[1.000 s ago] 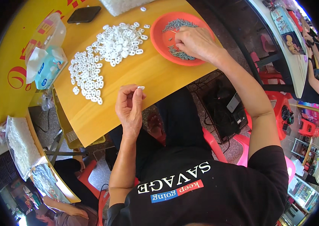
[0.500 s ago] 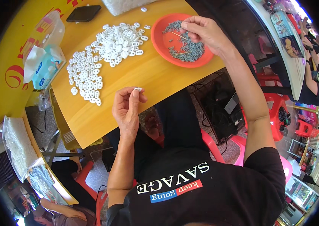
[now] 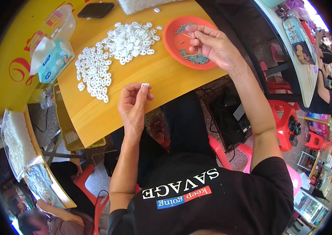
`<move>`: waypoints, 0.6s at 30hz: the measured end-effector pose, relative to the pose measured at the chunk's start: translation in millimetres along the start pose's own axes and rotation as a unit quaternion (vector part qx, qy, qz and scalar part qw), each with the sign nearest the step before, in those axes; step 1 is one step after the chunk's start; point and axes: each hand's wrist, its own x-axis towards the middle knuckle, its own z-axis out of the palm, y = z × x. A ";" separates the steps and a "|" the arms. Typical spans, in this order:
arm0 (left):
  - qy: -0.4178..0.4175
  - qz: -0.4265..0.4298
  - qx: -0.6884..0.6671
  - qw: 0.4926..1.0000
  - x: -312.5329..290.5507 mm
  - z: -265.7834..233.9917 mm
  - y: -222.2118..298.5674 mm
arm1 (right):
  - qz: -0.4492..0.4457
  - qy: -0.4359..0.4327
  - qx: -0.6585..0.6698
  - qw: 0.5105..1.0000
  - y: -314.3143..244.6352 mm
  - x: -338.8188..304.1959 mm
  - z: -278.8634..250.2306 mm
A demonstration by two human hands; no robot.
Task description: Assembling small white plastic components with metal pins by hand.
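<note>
White piece [image 3: 145,85] in left hand [image 3: 133,105], right hand [image 3: 217,46] at bowl [image 3: 171,44]

Step in hand looks like handling grey parts [image 3: 194,58] at the orange bowl. Left hand: thumb and finger closed on the piece, near the worktop [image 3: 166,74] edge. Right hand: half curled; can't tell whether it grips anything. Next move probably calls for a steady left pinch, fine right fingertip control. Unclear: whether the thin stick [image 3: 186,35] is held. Hidden: bowl contents behind right hand.
</note>
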 end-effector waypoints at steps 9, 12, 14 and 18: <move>-0.026 0.006 -0.080 0.996 -8.4 4.6 17.3 | 0.075 -0.021 -0.026 0.997 49.8 -29.0 71.9; -0.028 0.000 -0.101 0.994 -19.3 5.2 27.2 | 0.054 -0.003 -0.049 0.997 49.5 -36.3 94.3; -0.025 -0.003 -0.111 0.994 -26.7 6.9 34.2 | 0.004 0.004 -0.060 0.998 49.4 -39.9 104.5; -0.031 -0.007 -0.124 0.992 -40.1 9.4 46.6 | -0.050 -0.013 -0.091 0.994 47.1 -47.4 126.4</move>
